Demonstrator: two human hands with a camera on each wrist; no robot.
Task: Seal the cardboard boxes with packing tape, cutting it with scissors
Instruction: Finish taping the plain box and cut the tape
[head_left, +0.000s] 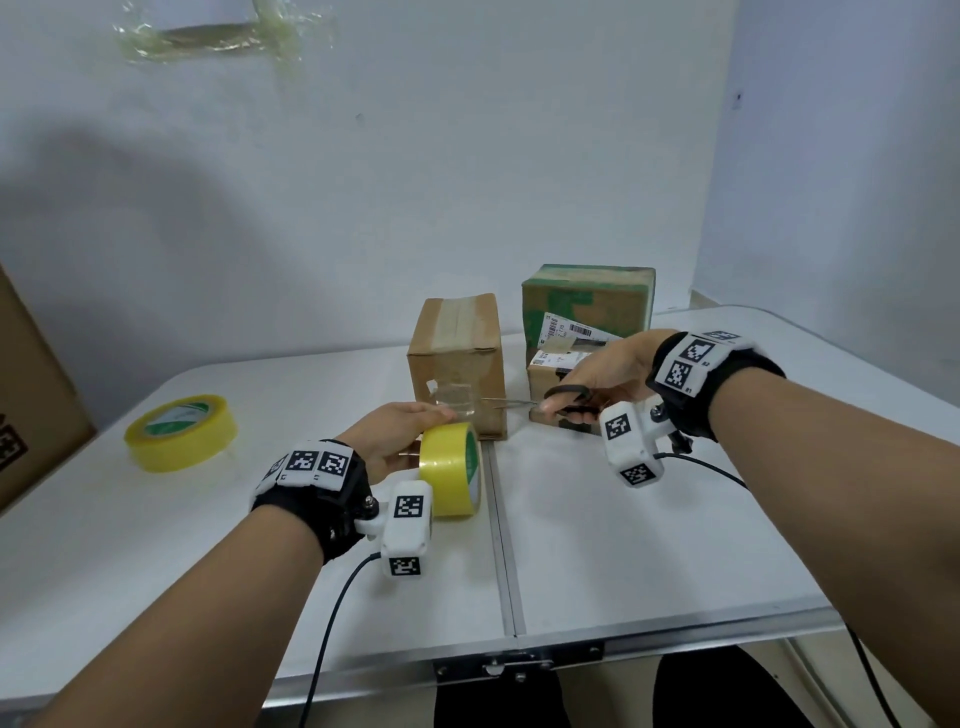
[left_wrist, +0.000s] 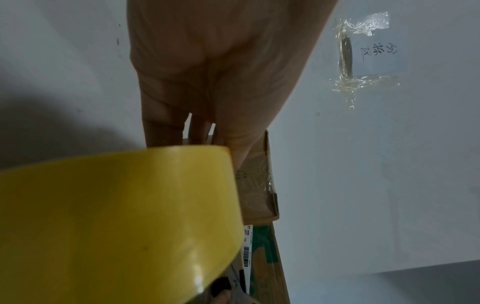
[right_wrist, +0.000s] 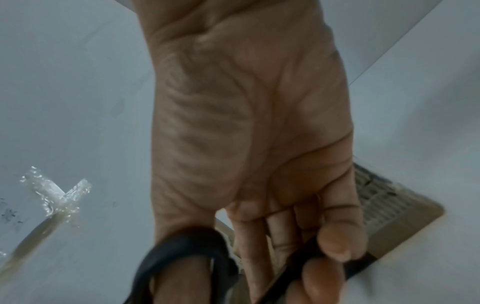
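We see the left hand (head_left: 395, 434) gripping a yellow roll of packing tape (head_left: 451, 470) held on edge just above the white folding table (head_left: 623, 545), its fingers curled through the core, as the left wrist view shows with the fingers (left_wrist: 166, 127) disappearing behind the yellow band. A clear strip of tape (head_left: 457, 402) stretches from the roll to the front face of the plain brown cardboard box (head_left: 457, 364), which stands upright on the table just beyond the roll. The right hand (head_left: 597, 374) holds a pair of black-handled scissors (head_left: 550, 405), thumb and fingers threaded through the loops; in the right wrist view we see the fingers (right_wrist: 337, 242) curled round the black handles. The thin metal blades point left toward the strip and reach its right edge; we cannot tell whether they are parted or closed

To the right of the brown box stands a green-and-brown cardboard box with a white barcode label (head_left: 587, 306), and in front of it a smaller brown box with a label (head_left: 550, 364), partly hidden by the right hand. A second yellow tape roll (head_left: 179, 431) lies flat on the table, well apart to the left. A large brown carton (head_left: 31, 395) sits at the left edge of the head view. On the white wall (head_left: 467, 156) above, a paper sheet fixed with crumpled clear tape (head_left: 208, 36) is partly in view. Both wrists carry black straps with white marker blocks
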